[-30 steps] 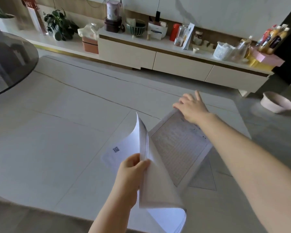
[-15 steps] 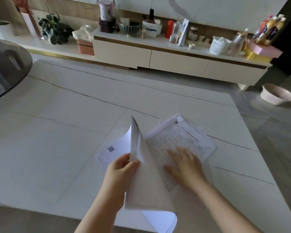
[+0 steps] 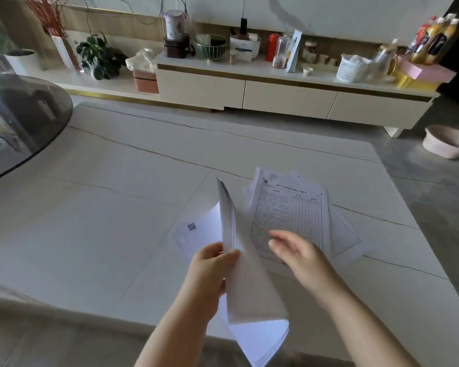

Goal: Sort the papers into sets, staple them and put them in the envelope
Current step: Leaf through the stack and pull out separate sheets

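Desk (image 3: 117, 234): pale veined stone.
Left hand (image 3: 210, 271): grips a curled paper sheaf (image 3: 249, 295).
Right hand (image 3: 300, 250): fingers spread, above printed forms (image 3: 292, 215).

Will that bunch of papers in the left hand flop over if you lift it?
Probably floppy: the held stack of papers already curves and droops below the left hand. Likely light, since one hand holds it. Sheets might slide apart, as its lower edges look fanned.

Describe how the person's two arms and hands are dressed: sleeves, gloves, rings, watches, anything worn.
Both forearms are bare as far as the frame shows; no sleeve is in view. The left hand and the right hand wear no gloves. No watch or bracelet shows at either wrist. The right hand is motion-blurred, so rings cannot be ruled out.
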A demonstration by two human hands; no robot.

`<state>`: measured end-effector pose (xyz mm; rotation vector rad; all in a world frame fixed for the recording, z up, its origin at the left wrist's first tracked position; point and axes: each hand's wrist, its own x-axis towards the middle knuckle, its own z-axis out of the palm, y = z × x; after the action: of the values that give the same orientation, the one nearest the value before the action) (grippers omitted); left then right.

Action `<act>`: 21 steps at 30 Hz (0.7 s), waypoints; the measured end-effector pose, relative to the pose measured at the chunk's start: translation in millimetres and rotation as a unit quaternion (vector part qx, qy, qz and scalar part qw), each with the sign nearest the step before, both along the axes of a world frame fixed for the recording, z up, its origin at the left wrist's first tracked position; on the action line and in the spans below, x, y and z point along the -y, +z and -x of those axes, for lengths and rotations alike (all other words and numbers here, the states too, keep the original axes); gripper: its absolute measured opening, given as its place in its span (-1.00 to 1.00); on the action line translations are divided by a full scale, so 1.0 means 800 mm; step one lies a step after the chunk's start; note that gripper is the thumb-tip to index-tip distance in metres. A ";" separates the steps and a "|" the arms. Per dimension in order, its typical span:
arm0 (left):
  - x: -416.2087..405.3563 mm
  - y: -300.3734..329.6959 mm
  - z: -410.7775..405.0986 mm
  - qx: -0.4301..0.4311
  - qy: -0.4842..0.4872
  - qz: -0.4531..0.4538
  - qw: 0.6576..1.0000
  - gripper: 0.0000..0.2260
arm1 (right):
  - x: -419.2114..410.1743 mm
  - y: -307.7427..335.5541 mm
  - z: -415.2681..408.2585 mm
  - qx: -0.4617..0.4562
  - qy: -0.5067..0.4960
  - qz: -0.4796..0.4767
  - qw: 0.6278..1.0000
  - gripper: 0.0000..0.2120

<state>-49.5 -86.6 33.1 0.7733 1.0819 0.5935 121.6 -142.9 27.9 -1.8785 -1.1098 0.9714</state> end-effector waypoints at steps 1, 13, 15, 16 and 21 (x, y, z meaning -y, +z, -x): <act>0.003 -0.001 -0.006 0.020 0.002 0.016 1.000 -0.87 | 0.009 0.008 0.020 -0.040 0.015 0.001 0.999 -0.59; 0.010 -0.005 -0.024 0.035 0.028 0.047 0.998 -0.92 | 0.039 -0.008 0.039 -0.052 0.076 -0.012 0.996 -0.51; 0.009 -0.008 -0.026 0.029 0.011 0.018 0.999 -0.86 | 0.034 -0.006 0.035 -0.100 0.084 -0.010 0.991 -0.53; 0.010 -0.009 -0.027 0.019 0.002 0.001 1.000 -0.84 | 0.033 -0.004 0.033 -0.124 0.089 -0.006 0.988 -0.55; 0.011 -0.006 -0.034 -0.041 0.000 -0.043 0.998 -0.90 | 0.027 -0.004 0.025 -0.195 0.050 0.000 0.980 -0.64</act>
<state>-22.0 -95.2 28.1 0.8799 1.1375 0.6160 101.7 -164.7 25.0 -1.5527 -0.9702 1.3275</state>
